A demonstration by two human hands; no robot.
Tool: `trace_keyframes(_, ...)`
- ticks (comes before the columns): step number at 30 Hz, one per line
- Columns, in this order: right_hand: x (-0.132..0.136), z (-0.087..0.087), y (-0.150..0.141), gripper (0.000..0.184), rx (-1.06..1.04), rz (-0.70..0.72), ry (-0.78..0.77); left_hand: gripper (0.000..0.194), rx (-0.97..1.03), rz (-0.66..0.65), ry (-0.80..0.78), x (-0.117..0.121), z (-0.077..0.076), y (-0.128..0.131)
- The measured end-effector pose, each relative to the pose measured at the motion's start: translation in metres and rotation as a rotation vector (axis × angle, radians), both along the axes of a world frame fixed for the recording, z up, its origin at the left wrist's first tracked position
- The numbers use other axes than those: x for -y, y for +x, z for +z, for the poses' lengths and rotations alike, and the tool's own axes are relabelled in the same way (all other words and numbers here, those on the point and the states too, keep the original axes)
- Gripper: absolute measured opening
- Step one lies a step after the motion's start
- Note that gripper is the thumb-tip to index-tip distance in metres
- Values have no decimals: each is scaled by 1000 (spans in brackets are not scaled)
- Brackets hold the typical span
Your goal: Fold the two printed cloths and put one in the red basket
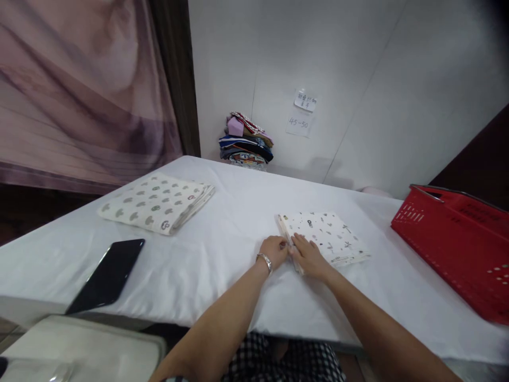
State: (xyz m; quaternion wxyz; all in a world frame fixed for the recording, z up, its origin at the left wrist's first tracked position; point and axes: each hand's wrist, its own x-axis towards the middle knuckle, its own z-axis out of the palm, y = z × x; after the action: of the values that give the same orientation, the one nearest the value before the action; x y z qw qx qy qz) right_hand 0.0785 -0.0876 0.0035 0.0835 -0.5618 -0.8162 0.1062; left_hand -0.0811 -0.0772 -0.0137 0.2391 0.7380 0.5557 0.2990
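A folded white cloth [322, 231] printed with small plants and dark shapes lies on the table in front of me. At its left edge, my left hand [274, 252], with a bracelet at the wrist, is closed with its fingertips pinching the folded layers. Resting on the cloth's near left corner is my right hand [309, 259], its fingers stretched over the top and its thumb near the left fingertips. Further left, apart from both hands, lies a second folded cloth [153, 201] with grey and green mushroom prints.
A white cloth covers the table [234, 223]. A black phone-like slab [109, 273] lies at the left front edge, and a red plastic basket [453, 239] stands at the right. Behind the table is a stack of folded fabrics [246, 140] against the wall.
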Motion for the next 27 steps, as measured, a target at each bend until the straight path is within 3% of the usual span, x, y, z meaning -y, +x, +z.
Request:
trace_keyframes(4,16,-9,-7,57,45,-10,78,19,18,20,19,-4,-5,1)
trace_keyframes(10,14,-9,-8,56,50,-17,83,18,122,72,14,-3,-9,-5)
trace_keyframes(15,13,-10,-10,55,38,-21,88,24,194,197,-60,-8,6,-7)
trace_keyframes(21,14,-5,-12,55,21,-30,88,39,-66,85,98,-48,39,22)
trace_keyframes(24,16,-2,-13,55,-1,-29,104,47,-291,3,33,-72,36,34)
trace_keyframes(27,17,-2,-13,55,-22,-26,119,51,-407,-6,-102,-91,22,37)
